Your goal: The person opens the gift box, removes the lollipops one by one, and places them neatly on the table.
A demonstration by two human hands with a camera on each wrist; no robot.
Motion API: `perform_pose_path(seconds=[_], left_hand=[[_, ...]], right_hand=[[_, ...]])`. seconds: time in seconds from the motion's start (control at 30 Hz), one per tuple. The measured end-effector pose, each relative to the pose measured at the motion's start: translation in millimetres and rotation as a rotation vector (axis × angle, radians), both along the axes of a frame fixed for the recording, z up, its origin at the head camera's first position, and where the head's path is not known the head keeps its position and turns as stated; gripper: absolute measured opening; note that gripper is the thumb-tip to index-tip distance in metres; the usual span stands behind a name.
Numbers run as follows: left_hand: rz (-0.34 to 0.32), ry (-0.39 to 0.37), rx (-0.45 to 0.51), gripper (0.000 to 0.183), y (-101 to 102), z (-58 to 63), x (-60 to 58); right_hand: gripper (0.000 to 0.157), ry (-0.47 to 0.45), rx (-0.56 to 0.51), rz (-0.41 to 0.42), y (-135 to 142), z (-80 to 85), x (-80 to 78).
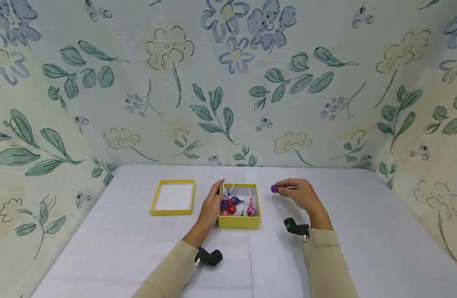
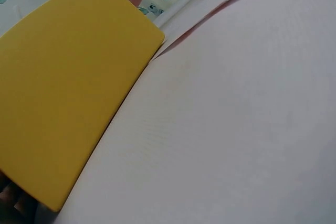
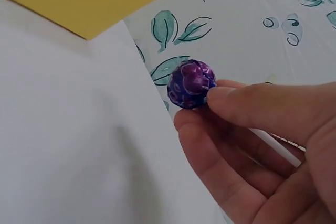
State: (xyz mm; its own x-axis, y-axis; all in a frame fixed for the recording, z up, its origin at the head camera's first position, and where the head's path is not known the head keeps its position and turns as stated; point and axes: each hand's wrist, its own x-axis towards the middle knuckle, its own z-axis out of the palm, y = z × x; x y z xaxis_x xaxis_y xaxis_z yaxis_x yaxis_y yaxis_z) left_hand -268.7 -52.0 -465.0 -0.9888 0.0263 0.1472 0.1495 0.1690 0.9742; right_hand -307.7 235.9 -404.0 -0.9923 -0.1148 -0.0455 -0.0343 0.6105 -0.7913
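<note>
A shallow yellow-rimmed lid (image 1: 172, 197), white inside, lies on a white-covered table (image 1: 273, 256), well to the left of a yellow box (image 1: 239, 222). Against the box's left wall, a person's left hand (image 1: 209, 207) grips it, fingertips at the far left corner; a black wrist camera (image 1: 209, 256) sits nearer the wearer than the box. Inside the box, wrapped lollipops cluster along the left: a red lollipop (image 1: 232, 208) among purple and pink ones, white sticks leaning upward. A pink lollipop (image 1: 251, 210) stands by the box's right wall, its stick up. To the right of the box and apart from it, the right hand (image 1: 299, 193) pinches a purple-and-blue lollipop (image 3: 191, 84) between thumb and fingers above the table, its white stick running back toward the palm. Behind the box hangs a floral backdrop (image 1: 213, 111).
</note>
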Motion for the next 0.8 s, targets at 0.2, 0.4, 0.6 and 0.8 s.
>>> perform_pose_path(seconds=[0.2,0.4,0.6,0.8], left_hand=[[-0.007,-0.006,0.001,0.053,1,0.9,-0.5],[-0.012,0.006,0.001,0.053,1,-1.3,-1.7],[-0.013,0.006,0.008,0.052,0,-1.6,-1.3],[-0.016,-0.017,0.006,0.052,-1,1.0,-1.6]], right_hand=[[0.024,-0.022,0.017,-0.01,1,-7.2,-2.7],[0.021,-0.021,0.075,-0.014,2,-16.3,-6.1],[0.019,-0.028,0.111,-0.014,0,-21.5,-6.8],[0.018,-0.042,0.129,-0.021,-3,-22.7,-7.8]])
